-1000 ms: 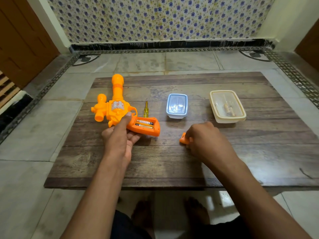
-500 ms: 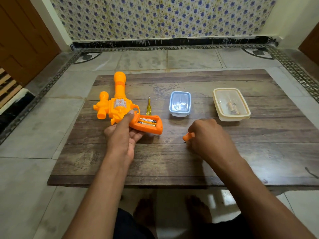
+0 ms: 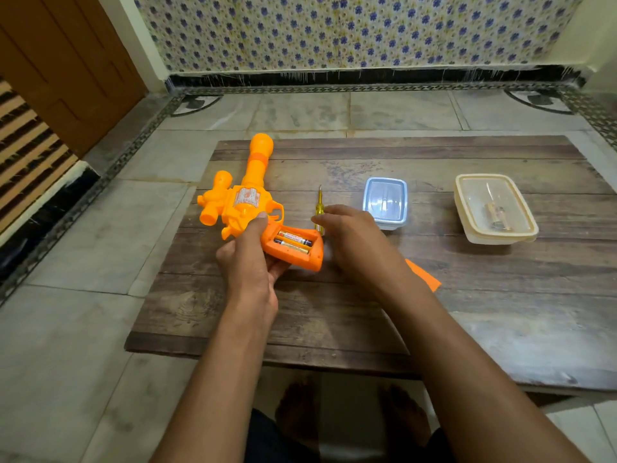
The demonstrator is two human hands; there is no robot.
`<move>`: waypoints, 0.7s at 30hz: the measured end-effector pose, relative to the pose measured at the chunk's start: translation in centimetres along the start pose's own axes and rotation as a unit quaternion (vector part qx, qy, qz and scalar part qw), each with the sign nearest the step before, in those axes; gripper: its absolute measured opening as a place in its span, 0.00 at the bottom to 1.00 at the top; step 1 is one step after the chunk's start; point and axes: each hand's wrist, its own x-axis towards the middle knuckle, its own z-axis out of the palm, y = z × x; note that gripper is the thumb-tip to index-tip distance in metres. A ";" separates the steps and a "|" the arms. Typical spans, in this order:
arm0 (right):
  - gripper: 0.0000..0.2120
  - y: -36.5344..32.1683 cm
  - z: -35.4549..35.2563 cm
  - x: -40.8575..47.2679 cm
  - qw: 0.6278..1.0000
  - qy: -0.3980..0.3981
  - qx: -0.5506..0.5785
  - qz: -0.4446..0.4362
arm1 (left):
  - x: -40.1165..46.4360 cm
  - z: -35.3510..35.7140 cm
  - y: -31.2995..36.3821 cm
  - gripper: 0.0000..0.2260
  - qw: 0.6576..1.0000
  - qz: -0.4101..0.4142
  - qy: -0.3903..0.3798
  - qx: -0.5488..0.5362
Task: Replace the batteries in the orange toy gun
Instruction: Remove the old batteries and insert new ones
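Curling around the grip, the left hand [image 3: 248, 262] steadies the orange toy gun [image 3: 245, 208] at the table's [image 3: 334, 315] 10 o'clock, its 2 batteries [image 3: 293, 241] exposed. The right hand [image 3: 354, 240] hovers loosely curled, empty, beside them at 3 o'clock, the cover [image 3: 424, 274] lying behind its wrist. Removing the old cells looks next, which calls for prying 1 end up.

My two bare forearms [image 3: 233, 369], no sleeves, dark shorts [image 3: 267, 439] at the lap, bare feet [image 3: 297, 409] below.
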 end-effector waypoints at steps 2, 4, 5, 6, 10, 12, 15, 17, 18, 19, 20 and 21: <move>0.22 0.0 0.9 0.6 0.999 -0.030 -0.011 0.010 | 0.1 -0.2 0.1 0.04 1.000 0.003 0.002 0.001; 0.15 0.0 1.6 0.9 0.999 -0.043 -0.034 0.002 | 0.2 -0.3 0.1 0.04 1.000 0.004 0.004 0.005; 0.11 -0.1 1.7 0.9 0.998 -0.036 -0.051 0.000 | 0.2 -0.3 0.0 0.04 1.000 0.004 0.004 0.007; 0.08 -0.1 1.8 1.0 0.998 -0.026 -0.064 0.006 | 0.3 -0.3 0.0 0.04 1.000 0.003 0.002 0.007; 0.06 -0.2 1.5 1.1 0.995 0.025 -0.088 0.042 | 0.2 -0.2 0.2 0.06 1.000 -0.001 -0.006 0.006; 0.06 -0.2 1.3 0.6 0.995 0.068 -0.050 0.056 | 0.2 -0.2 0.2 0.05 1.000 -0.006 -0.004 0.003; 0.10 -0.5 0.6 -0.2 0.989 0.138 0.012 0.056 | 0.2 -0.2 0.2 0.05 1.000 -0.014 0.002 0.006; 0.10 -0.7 -0.1 -0.9 0.980 0.192 0.047 0.032 | 0.1 -0.1 0.2 0.04 1.000 -0.019 0.001 0.007; 0.10 -0.9 -0.5 -1.2 0.972 0.225 0.068 0.016 | 0.1 -0.1 0.1 0.04 1.000 -0.021 0.002 0.007; 0.10 -1.2 -0.9 -1.5 0.962 0.259 0.083 -0.001 | 0.0 0.0 0.1 0.04 1.000 -0.025 0.002 0.008; 0.09 -1.3 -1.3 -1.9 0.953 0.289 0.087 -0.017 | -0.1 0.1 0.1 0.04 1.000 -0.030 0.003 0.007; 0.09 -1.5 -1.6 -2.1 0.945 0.313 0.086 -0.031 | -0.1 0.2 0.1 0.05 0.999 -0.034 0.003 0.005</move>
